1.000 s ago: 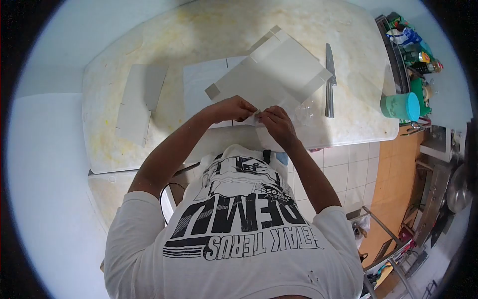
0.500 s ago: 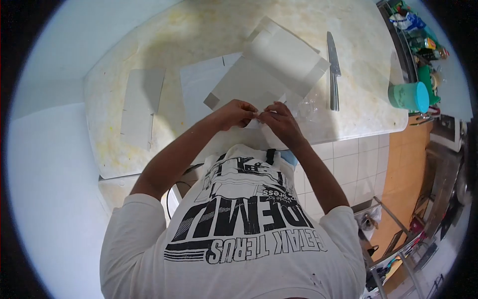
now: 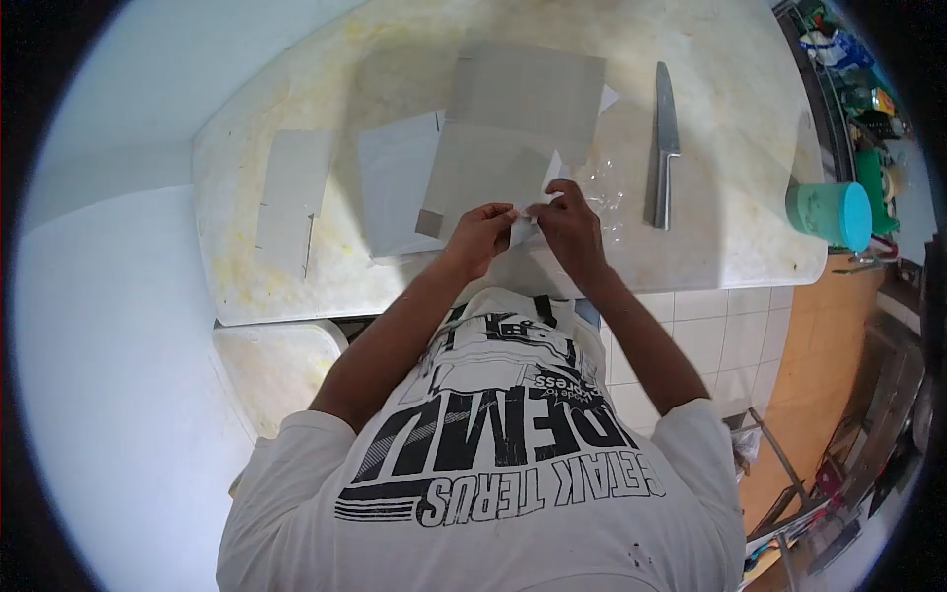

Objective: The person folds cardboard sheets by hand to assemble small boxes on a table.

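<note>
A grey cardboard sheet [image 3: 518,109] with a crease across it and a darker square at its near left corner lies in front of me. My left hand [image 3: 483,239] pinches the near edge of this sheet, where a pale flap shows. Close beside it, my right hand [image 3: 572,227] has thumb and forefinger together at the same spot; the tiny bit between the fingertips is too small to name. A white pointed flap [image 3: 555,170] rises just beyond my right fingers. Partly under the cardboard, to its left, is a white sheet [image 3: 395,178].
A cut pale card [image 3: 296,168] with slits lies at the left. To the right are crinkled clear plastic [image 3: 609,192], a knife [image 3: 666,138] with its blade pointing away, and a teal lidded container [image 3: 829,214] near the table's right edge.
The cardboard sheet has turned counterclockwise and now stands straighter before me. Both hands stay together at its near edge, with the right fingers slightly shifted. The camera view has shifted a little.
</note>
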